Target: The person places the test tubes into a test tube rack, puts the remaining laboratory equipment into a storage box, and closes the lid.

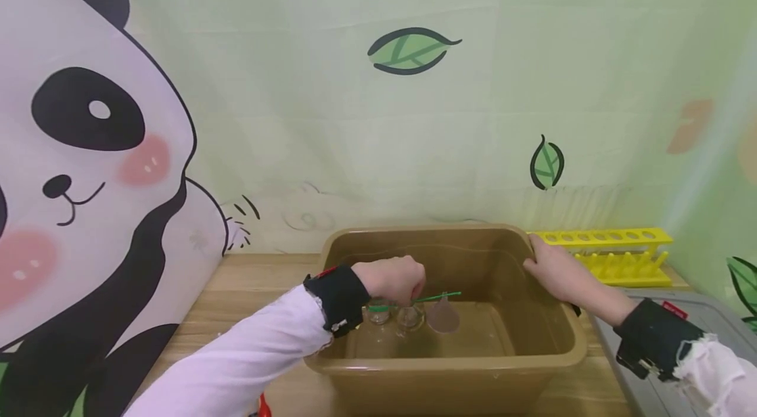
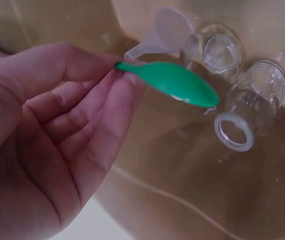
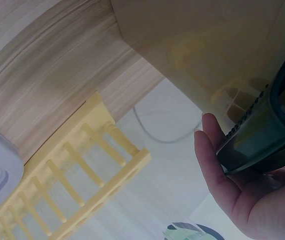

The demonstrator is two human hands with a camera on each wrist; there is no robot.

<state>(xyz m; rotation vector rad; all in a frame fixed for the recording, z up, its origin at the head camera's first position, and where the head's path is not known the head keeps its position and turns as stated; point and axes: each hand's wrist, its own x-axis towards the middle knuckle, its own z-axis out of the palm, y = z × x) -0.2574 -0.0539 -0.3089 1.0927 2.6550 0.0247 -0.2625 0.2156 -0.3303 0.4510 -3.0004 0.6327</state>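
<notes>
Over the brown plastic bin (image 1: 443,364), my left hand (image 1: 393,279) pinches a small green spoon (image 2: 180,85) between thumb and fingertips. The thin green handle reaches to the right in the head view. Below it, inside the bin, lie a clear funnel (image 1: 443,317) and two small glass flasks, one flask (image 2: 257,90) with its round mouth toward the left wrist camera and another flask (image 2: 222,52) beside the funnel. My right hand (image 1: 556,266) grips the bin's right rim, its fingers around the outside at a dark ridged handle (image 3: 255,135).
A yellow test tube rack (image 1: 621,276) stands behind the bin's right side. The grey lid (image 1: 609,345) lies on the wooden table (image 1: 260,279) to the right. Part of a red object (image 1: 264,406) shows at the bottom edge. A printed curtain (image 1: 473,141) hangs behind.
</notes>
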